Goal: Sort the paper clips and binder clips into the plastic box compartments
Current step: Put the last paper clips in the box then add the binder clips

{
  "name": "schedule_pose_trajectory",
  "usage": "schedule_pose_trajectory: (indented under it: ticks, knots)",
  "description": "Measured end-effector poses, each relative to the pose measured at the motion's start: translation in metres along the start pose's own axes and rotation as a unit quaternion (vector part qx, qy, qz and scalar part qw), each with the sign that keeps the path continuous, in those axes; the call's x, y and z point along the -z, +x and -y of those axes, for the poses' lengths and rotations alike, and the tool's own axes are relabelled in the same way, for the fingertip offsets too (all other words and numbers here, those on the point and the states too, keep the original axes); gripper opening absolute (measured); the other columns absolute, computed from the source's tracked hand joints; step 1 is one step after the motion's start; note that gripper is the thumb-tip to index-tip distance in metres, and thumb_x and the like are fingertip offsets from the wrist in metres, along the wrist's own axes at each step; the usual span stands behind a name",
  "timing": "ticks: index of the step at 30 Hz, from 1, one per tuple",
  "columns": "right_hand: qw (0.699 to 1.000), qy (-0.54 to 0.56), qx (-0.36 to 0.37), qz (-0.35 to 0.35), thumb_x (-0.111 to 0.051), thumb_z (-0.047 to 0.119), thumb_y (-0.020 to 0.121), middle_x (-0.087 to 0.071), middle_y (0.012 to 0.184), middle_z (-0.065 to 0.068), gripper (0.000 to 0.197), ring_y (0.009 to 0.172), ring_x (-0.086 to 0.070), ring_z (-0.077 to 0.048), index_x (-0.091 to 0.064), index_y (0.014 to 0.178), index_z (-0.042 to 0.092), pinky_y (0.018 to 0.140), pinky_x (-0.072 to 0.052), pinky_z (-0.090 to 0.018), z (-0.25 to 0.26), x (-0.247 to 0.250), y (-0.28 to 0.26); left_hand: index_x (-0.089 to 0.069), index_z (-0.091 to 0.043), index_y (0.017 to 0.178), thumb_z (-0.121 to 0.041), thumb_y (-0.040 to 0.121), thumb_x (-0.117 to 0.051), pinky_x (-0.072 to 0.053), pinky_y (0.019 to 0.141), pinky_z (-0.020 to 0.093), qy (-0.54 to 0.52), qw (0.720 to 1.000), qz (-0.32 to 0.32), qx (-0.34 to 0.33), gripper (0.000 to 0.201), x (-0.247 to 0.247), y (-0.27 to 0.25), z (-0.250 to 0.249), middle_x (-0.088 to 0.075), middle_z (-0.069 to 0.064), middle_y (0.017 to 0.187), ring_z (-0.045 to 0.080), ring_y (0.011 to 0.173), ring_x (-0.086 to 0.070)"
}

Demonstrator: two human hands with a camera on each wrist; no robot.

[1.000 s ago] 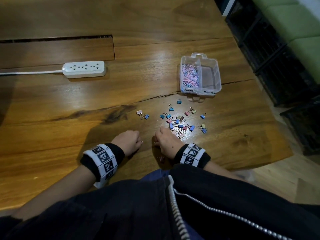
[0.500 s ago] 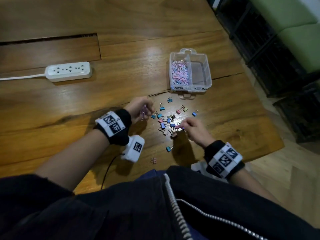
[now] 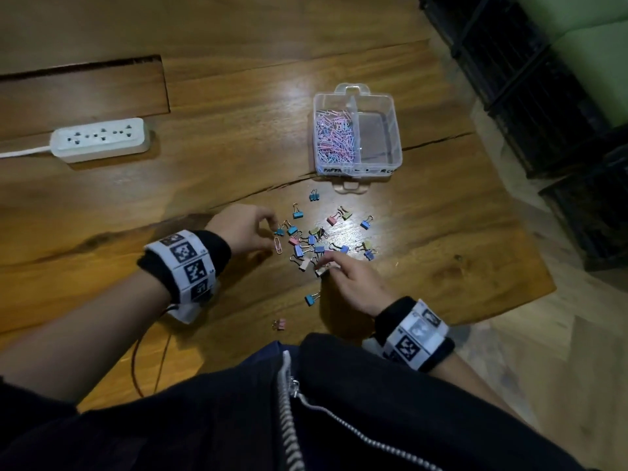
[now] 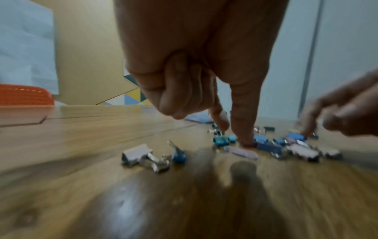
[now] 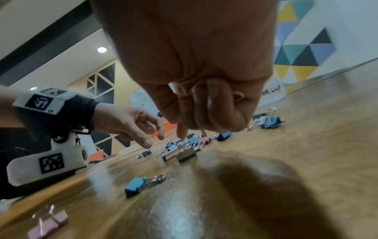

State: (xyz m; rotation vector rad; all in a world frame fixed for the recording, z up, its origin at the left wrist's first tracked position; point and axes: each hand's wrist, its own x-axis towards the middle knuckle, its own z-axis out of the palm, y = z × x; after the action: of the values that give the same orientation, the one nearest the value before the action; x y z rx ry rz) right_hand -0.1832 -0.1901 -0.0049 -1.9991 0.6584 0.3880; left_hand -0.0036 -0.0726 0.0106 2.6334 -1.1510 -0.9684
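A clear plastic box (image 3: 396,144) stands past the pile; its left compartment holds pastel paper clips (image 3: 334,137), its right one is bare. Coloured binder clips (image 3: 314,239) lie scattered on the wooden table. My left hand (image 3: 273,234) (image 4: 235,134) is at the pile's left edge. Its index finger is over a teal binder clip (image 3: 279,230) and its thumb is down beside a pink paper clip (image 3: 278,245); it holds nothing. My right hand (image 3: 326,265) (image 5: 176,129) reaches into the near side, fingertips on a white binder clip (image 3: 321,271).
A white power strip (image 3: 100,140) lies far left. One teal binder clip (image 3: 312,298) and one pink binder clip (image 3: 279,323) sit apart near my body. The table's edge (image 3: 530,300) runs close on the right, with black crates (image 3: 543,96) beyond.
Both hands moved from the table's near edge forward to the clip pile. The left hand, raised with a paper clip half a second ago, is now down at the table.
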Motion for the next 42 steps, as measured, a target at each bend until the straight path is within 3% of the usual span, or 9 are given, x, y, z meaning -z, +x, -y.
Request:
schedule_pose_trajectory:
  ticks: [9,14,18,21,28,32,35,39,42]
  knots:
    - [0.992,-0.116,0.035,0.034,-0.041,0.022,0.095,-0.062,0.105,0.0,0.034,0.07,-0.052,-0.007,-0.048,0.126,0.034,0.062,-0.039,-0.016,0.001,0.003,0.008,-0.055,-0.016,0.105,-0.035,0.094,-0.043,-0.046,0.074,0.023,0.154,0.987,0.012,-0.047,0.025,-0.027,-0.002,-0.002,-0.058,0.001,0.092,0.013,0.082,-0.051]
    - [0.996,-0.031,-0.013,-0.082,-0.045,0.02,0.093,-0.05,0.064,0.008,0.029,0.05,-0.039,-0.009,-0.053,0.12,0.027,0.046,-0.032,-0.017,-0.006,0.029,0.016,-0.051,-0.01,0.088,-0.024,0.095,-0.04,-0.043,0.06,0.022,-0.084,0.996,0.03,0.012,0.019,-0.021,-0.003,0.003,-0.051,0.002,0.075,0.014,0.068,-0.047]
    - [0.993,-0.1,-0.024,-0.053,-0.044,0.024,0.093,-0.059,0.078,0.004,0.03,0.062,-0.05,-0.009,-0.049,0.122,0.028,0.052,-0.036,-0.017,0.002,0.03,0.028,-0.043,-0.012,0.057,-0.012,0.062,-0.045,-0.024,0.031,0.007,-0.632,0.764,0.133,-0.002,0.006,0.003,-0.002,-0.004,-0.046,-0.002,0.046,0.006,0.033,-0.033]
    - [0.991,-0.131,-0.022,-0.016,-0.045,0.027,0.092,-0.063,0.109,0.0,0.031,0.091,-0.059,-0.015,-0.049,0.123,0.029,0.064,-0.043,-0.021,0.011,0.023,0.033,-0.045,-0.019,0.043,-0.014,0.046,-0.052,-0.026,0.03,0.005,-0.721,0.68,0.125,-0.042,0.009,0.02,0.003,-0.017,-0.047,-0.004,0.042,0.005,0.03,-0.034]
    - [0.993,-0.023,-0.016,-0.112,-0.043,0.017,0.094,-0.06,0.09,-0.008,0.023,0.062,-0.045,-0.004,-0.057,0.108,0.006,0.051,-0.036,-0.015,0.022,0.081,0.054,-0.042,-0.01,0.076,-0.01,0.09,-0.039,-0.044,0.039,0.014,-0.721,0.68,0.098,0.091,0.015,0.059,0.061,-0.061,-0.042,0.003,0.07,0.009,0.053,-0.042]
    - [0.989,0.019,-0.032,-0.143,-0.044,0.011,0.092,-0.049,0.068,0.001,0.022,0.055,-0.042,-0.008,-0.059,0.103,-0.002,0.045,-0.036,-0.016,0.037,0.117,0.073,-0.039,-0.002,0.127,-0.032,0.092,-0.041,-0.048,0.085,0.031,-0.761,0.638,0.082,0.086,0.046,0.08,0.083,-0.083,-0.049,0.015,0.11,0.024,0.097,-0.054]
    - [0.989,0.052,-0.027,-0.136,-0.039,-0.002,0.089,-0.05,0.071,0.0,0.02,0.057,-0.045,-0.01,-0.056,0.097,0.004,0.04,-0.04,-0.014,0.055,0.131,0.09,-0.011,-0.008,0.147,-0.047,0.093,-0.037,-0.016,0.115,0.044,-0.762,0.641,0.079,0.049,0.072,0.084,0.086,-0.094,-0.01,0.019,0.155,0.032,0.143,-0.016]
    - [0.987,0.099,-0.004,-0.129,-0.032,-0.011,0.086,-0.047,0.069,-0.002,0.029,0.057,-0.046,-0.013,-0.051,0.077,0.009,0.054,-0.044,-0.021,0.08,0.133,0.119,-0.009,-0.004,0.147,-0.052,0.093,-0.031,-0.008,0.118,0.041,-0.749,0.657,0.079,0.033,0.075,0.081,0.078,-0.094,-0.002,0.019,0.155,0.03,0.145,-0.004]
    - [0.987,0.094,0.024,-0.13,-0.038,-0.003,0.089,-0.052,0.083,0.0,0.024,0.075,-0.05,-0.014,-0.054,0.082,0.014,0.07,-0.044,-0.026,0.089,0.127,0.13,-0.03,-0.007,0.142,-0.031,0.096,-0.04,-0.029,0.11,0.034,-0.688,0.726,0.018,0.022,0.053,0.083,0.065,-0.085,-0.037,0.007,0.146,0.027,0.136,-0.033]
